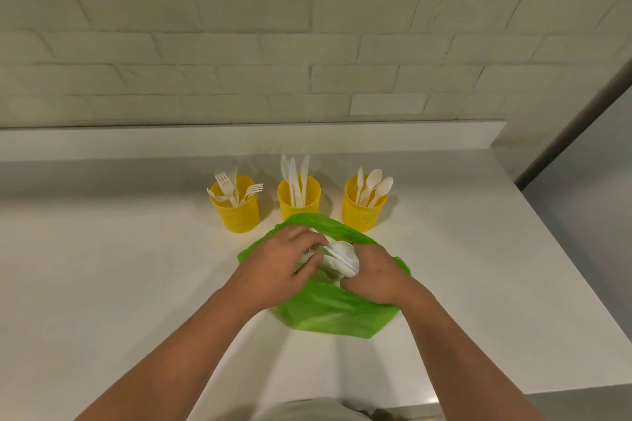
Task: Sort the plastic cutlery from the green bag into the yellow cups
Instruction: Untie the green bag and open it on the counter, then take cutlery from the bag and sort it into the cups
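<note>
Both forearms reaching in, left hand (290, 258) curled over the mouth of the green bag (328, 313), right hand (374, 275) closed around a white bundle of cutlery (342, 258) between the two hands, bowl ends up and toward the left hand, long axis slanting down into the bag. Mid-sort by the look of it: next, probably separating one kind from the bundle. Beyond the hands, three yellow cups: forks (236, 203) ahead of the left hand, knives (298, 196) straight ahead, spoons (365, 203) ahead of the right hand, all standing handle-down.
</note>
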`<act>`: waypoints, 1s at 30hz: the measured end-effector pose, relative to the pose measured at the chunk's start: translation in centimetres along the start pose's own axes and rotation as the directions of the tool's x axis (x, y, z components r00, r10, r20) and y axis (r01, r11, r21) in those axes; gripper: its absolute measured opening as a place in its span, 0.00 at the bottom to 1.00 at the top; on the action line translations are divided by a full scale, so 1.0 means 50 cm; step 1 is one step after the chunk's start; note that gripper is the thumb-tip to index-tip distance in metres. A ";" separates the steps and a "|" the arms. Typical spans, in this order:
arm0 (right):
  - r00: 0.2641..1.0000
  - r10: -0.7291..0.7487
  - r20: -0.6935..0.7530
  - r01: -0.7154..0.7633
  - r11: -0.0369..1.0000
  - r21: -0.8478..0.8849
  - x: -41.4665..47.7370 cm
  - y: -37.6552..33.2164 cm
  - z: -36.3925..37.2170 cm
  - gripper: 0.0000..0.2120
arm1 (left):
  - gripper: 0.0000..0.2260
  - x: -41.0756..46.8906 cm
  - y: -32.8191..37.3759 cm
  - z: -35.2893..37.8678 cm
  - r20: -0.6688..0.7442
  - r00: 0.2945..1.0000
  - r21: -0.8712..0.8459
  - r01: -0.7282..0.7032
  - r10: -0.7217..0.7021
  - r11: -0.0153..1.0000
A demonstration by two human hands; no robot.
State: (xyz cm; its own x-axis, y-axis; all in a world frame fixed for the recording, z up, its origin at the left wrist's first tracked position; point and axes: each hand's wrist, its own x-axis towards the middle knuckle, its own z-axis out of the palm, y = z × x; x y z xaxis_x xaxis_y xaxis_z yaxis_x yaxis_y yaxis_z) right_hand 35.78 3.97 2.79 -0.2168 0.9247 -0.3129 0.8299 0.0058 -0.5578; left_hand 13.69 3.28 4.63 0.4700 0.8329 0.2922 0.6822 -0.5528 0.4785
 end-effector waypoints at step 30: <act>1.000 -0.015 -0.006 0.016 0.861 0.508 0.026 -0.051 -0.028 0.04 | 0.08 0.139 0.072 0.037 0.003 0.895 -0.675 0.330 -0.445 0.659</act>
State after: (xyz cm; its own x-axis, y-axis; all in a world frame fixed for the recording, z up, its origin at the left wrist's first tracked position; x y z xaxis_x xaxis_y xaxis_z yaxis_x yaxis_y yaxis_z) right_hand 34.08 5.68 4.87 -0.2266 0.9267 -0.2998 0.4497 -0.1735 -0.8762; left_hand 20.42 7.03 6.82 0.1190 0.9918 0.0460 0.2270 -0.0722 0.9712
